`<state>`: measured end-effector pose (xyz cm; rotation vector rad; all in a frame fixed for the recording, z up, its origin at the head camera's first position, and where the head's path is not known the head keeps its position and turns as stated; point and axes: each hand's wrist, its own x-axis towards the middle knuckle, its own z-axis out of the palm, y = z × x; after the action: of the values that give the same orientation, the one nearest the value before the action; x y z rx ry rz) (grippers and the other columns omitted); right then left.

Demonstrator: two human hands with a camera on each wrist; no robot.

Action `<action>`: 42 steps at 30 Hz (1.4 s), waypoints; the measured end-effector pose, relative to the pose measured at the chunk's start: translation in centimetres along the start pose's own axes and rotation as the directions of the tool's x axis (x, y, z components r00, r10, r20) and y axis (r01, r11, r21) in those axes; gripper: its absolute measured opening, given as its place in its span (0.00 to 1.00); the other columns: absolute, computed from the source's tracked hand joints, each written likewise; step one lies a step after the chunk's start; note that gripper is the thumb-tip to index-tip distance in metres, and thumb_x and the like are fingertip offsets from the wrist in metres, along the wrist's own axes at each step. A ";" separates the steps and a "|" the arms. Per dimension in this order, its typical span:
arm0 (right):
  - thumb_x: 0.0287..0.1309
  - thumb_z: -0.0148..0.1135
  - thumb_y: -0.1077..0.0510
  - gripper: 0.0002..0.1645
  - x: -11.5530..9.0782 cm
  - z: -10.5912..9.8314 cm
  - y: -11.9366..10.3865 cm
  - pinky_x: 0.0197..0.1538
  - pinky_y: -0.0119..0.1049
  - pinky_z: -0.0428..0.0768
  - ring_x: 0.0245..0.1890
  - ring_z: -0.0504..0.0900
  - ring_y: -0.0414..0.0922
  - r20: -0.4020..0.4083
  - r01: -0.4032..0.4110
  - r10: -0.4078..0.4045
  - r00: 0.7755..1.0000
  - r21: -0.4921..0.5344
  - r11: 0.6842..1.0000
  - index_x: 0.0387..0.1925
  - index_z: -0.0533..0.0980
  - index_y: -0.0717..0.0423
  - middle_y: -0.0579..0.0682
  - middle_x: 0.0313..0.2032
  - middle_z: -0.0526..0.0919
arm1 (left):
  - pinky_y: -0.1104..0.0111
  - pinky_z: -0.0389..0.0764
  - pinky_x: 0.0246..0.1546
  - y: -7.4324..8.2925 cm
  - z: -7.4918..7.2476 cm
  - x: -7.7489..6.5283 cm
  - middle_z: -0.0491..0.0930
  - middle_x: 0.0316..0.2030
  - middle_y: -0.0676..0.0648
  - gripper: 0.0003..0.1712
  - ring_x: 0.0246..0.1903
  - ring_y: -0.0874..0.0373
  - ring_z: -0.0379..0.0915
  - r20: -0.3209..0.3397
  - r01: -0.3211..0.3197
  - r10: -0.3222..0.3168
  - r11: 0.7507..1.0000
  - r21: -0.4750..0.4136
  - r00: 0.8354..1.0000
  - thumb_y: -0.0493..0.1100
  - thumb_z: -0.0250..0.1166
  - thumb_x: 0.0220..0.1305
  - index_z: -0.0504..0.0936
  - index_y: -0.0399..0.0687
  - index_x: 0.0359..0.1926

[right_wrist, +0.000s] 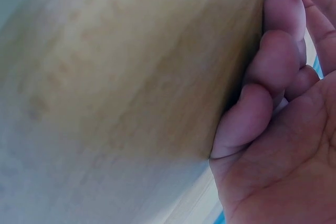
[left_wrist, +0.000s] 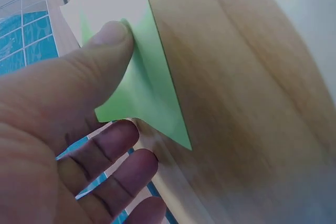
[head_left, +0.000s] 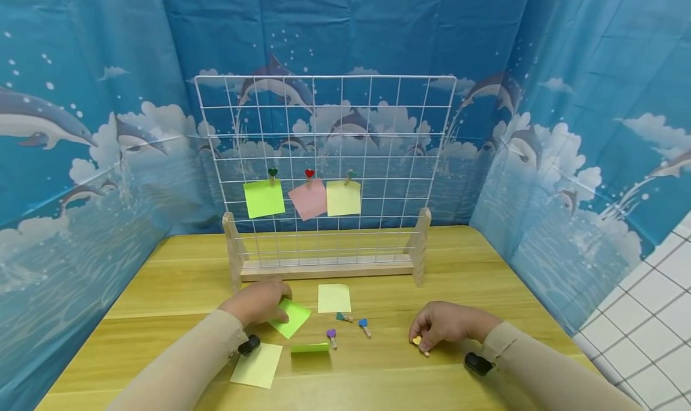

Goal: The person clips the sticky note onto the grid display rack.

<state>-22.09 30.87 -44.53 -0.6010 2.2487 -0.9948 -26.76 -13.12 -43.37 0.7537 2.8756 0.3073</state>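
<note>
My left hand point(head_left: 259, 303) pinches a bright green sticky note point(head_left: 294, 318) between thumb and fingers, low over the table left of centre. In the left wrist view the thumb lies across the face of the green sheet and the other fingers are curled behind it. At the right, my right hand point(head_left: 452, 323) holds a small wooden clothespin with a yellow heart point(head_left: 417, 341) between thumb and forefinger, close to the tabletop. The right wrist view shows that hand's curled fingers at the wood, with the clothespin hidden.
A white wire grid point(head_left: 326, 135) on a wooden stand point(head_left: 329, 272) carries green, pink and yellow notes under heart clothespins. Between the hands lie clothespins with teal point(head_left: 341, 317), blue point(head_left: 364, 324) and purple hearts point(head_left: 332, 334). Yellow notes point(head_left: 334, 298) and a folded green note point(head_left: 310, 348) lie nearby.
</note>
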 end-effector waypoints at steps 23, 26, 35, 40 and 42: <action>0.60 0.73 0.66 0.09 0.0 0.0 0.1 0.32 0.27 0.71 0.25 0.73 0.36 0.012 0.011 -0.011 1.000 0.003 1.000 0.43 0.88 0.59 0.45 0.26 0.84 | 0.63 0.78 0.39 -0.9 -0.9 -0.4 0.80 0.32 0.58 0.08 0.32 0.61 0.72 -0.102 -0.043 0.037 0.997 -0.058 0.994 0.38 0.69 0.71 0.82 0.55 0.35; 0.60 0.73 0.66 0.09 0.1 0.0 0.1 0.32 0.27 0.71 0.26 0.73 0.36 0.011 0.012 -0.012 1.000 0.000 1.000 0.43 0.88 0.59 0.44 0.26 0.84 | 0.63 0.78 0.39 -1.1 -1.5 -0.5 0.80 0.32 0.58 0.08 0.33 0.61 0.72 -0.127 -0.077 0.068 0.995 -0.064 0.990 0.38 0.68 0.72 0.82 0.55 0.35; 0.60 0.73 0.67 0.09 0.0 0.0 0.1 0.33 0.27 0.72 0.26 0.74 0.36 0.009 0.011 -0.011 1.000 0.018 1.000 0.43 0.88 0.60 0.45 0.27 0.86 | 0.63 0.79 0.41 -1.1 -2.9 -0.4 0.81 0.33 0.57 0.07 0.33 0.61 0.73 -0.145 -0.078 0.066 0.993 -0.085 0.987 0.40 0.65 0.75 0.83 0.56 0.37; 0.60 0.73 0.67 0.09 -0.1 0.0 0.0 0.33 0.27 0.72 0.26 0.74 0.36 0.011 0.011 -0.012 1.000 0.021 1.000 0.44 0.88 0.60 0.45 0.27 0.86 | 0.63 0.79 0.40 -0.3 -3.6 0.0 0.81 0.32 0.58 0.06 0.31 0.63 0.73 -0.164 -0.094 0.077 0.991 -0.095 0.983 0.43 0.64 0.77 0.85 0.56 0.39; 0.60 0.73 0.67 0.09 -0.1 0.1 0.0 0.33 0.27 0.72 0.26 0.74 0.36 0.010 0.011 -0.011 1.000 0.019 1.000 0.43 0.88 0.60 0.45 0.27 0.85 | 0.63 0.80 0.40 0.3 -3.9 0.2 0.82 0.33 0.59 0.06 0.31 0.63 0.73 -0.179 -0.105 0.085 0.989 -0.107 0.980 0.44 0.64 0.77 0.86 0.57 0.40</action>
<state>-21.96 30.89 -44.48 -0.6090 2.2272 -1.0154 -27.61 -13.40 -39.54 0.8855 2.9546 0.5747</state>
